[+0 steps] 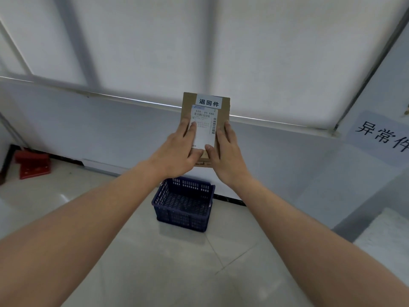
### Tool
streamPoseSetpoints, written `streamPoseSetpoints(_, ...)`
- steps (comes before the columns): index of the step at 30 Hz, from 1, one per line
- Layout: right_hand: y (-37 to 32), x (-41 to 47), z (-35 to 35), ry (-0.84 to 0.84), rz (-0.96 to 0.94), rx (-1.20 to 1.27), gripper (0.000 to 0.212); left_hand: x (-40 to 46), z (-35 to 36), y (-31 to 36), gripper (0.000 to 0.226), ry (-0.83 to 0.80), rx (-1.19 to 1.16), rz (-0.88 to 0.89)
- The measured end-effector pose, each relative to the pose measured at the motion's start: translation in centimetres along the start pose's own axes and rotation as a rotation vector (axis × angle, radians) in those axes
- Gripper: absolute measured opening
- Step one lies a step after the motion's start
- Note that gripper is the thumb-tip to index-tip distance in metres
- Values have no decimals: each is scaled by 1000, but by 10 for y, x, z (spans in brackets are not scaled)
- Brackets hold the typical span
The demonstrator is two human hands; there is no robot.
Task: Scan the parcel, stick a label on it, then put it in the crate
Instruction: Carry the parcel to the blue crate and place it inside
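Cardboard parcel (207, 120), white labels on its face, gripped by both hands' fingers (192, 129).

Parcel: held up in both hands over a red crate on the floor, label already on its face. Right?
Not quite. The crate is dark blue, not red, as the head view shows. The rest holds: the parcel is held up by the left hand and right hand, with a label on its face.
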State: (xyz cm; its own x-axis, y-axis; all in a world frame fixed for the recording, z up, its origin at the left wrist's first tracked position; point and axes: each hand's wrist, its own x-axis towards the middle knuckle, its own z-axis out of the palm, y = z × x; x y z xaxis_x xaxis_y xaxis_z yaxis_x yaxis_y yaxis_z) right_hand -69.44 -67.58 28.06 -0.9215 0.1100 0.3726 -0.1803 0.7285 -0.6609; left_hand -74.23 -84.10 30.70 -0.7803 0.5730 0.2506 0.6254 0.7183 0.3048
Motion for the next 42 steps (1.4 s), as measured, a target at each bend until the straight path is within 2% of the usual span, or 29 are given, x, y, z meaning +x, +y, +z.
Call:
streamPoseSetpoints(8,-37,72,90,33,98,-45,67,41,-17,-124,81,-67,-33,61)
streamPoseSetpoints(15,-46,129,144,12,150,-75,66,79,-13,-205,81,-100,-67,76)
streamPoseSetpoints(30,50,258,263,-148,256,-21,69,187,69,-341,91,-219,-95,-17)
streamPoseSetpoints(37,88,288,313,-231,331,-42,67,221,113,-400,102,-339,-109,-35)
streamPoseSetpoints(42,109,314,357,-242,401,-67,67,245,147,-451,101,-430,-156,-23)
